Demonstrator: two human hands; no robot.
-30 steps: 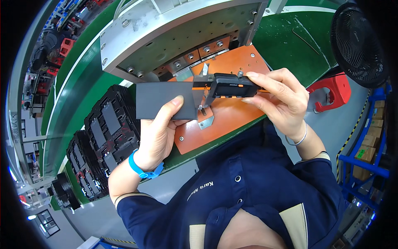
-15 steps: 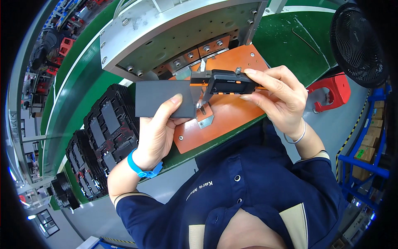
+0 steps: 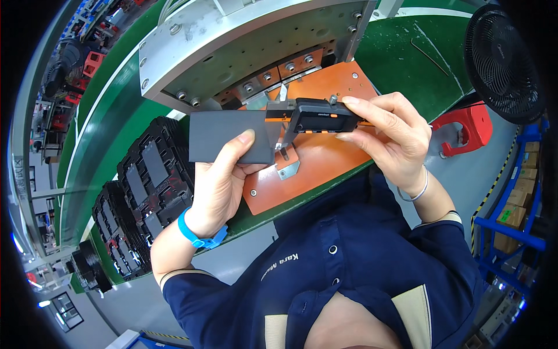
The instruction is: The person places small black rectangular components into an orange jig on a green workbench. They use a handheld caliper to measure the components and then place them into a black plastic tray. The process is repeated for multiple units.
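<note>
My left hand [image 3: 224, 183] pinches a flat dark grey rectangular plate [image 3: 218, 136], thumb on top and the other fingers mostly hidden below it. A black digital caliper [image 3: 324, 118] with orange buttons is in my right hand [image 3: 395, 131], gripped between thumb and fingers at its right end. The caliper's jaws lie at the plate's right edge; whether both touch it I cannot tell. Both things are held above an orange base plate [image 3: 328, 157] with screws in its corners and a small metal bracket [image 3: 288, 168] on it.
Behind the orange base stands a heavy metal press frame [image 3: 232, 49] with bolts. Stacked black trays [image 3: 154, 171] lie on the green bench at left. A hex key [image 3: 429, 56] and a black fan [image 3: 503, 64] are at right, with a red stool [image 3: 465, 131] below.
The dark plate has shifted very slightly up and to the left with my left hand. My right hand and the caliper look almost unmoved.
</note>
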